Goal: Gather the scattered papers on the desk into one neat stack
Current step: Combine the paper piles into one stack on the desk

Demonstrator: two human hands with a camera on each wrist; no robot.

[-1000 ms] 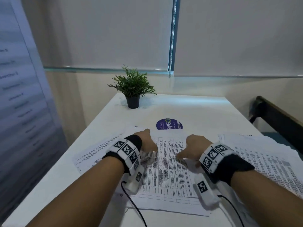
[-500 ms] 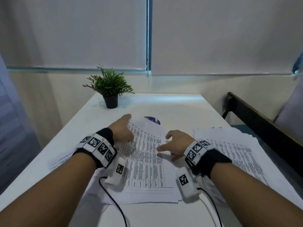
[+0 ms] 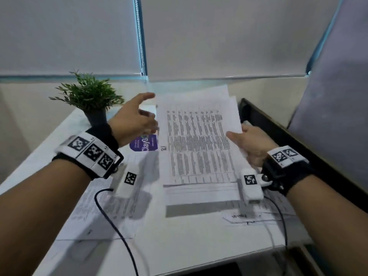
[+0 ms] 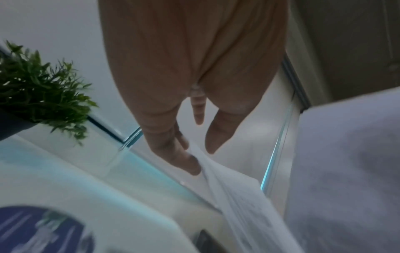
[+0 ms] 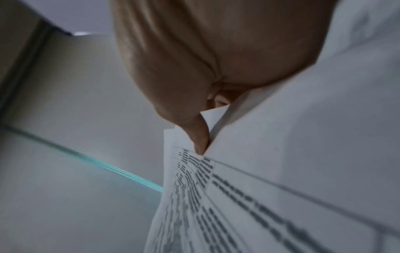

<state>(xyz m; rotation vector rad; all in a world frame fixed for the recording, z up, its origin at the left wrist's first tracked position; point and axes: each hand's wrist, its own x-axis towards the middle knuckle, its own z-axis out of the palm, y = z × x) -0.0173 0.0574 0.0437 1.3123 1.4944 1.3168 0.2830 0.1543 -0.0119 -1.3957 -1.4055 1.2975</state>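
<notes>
A sheaf of printed papers (image 3: 199, 140) is raised off the white desk (image 3: 189, 246), tilted up toward me. My right hand (image 3: 237, 136) pinches its right edge, with the thumb on the printed face and the fingers hidden behind. The right wrist view shows the same hand (image 5: 200, 149) with its thumb pressed on the papers (image 5: 259, 196). My left hand (image 3: 148, 114) is spread beside the sheaf's left edge. In the left wrist view, that hand (image 4: 202, 159) has its straight fingers touching the paper's edge (image 4: 244, 196). More sheets lie flat at the left (image 3: 111, 212) and right (image 3: 278, 206).
A small potted plant (image 3: 89, 96) stands at the desk's far left, close to my left hand. A purple round sticker (image 3: 145, 145) shows on the desk beside the sheaf. A dark wooden rail (image 3: 288, 140) runs along the desk's right side. Blinds cover the window behind.
Both hands were flat on the sheets on the desk. Now the right hand has lifted a sheaf upright, and the left hand has risen to its left edge.
</notes>
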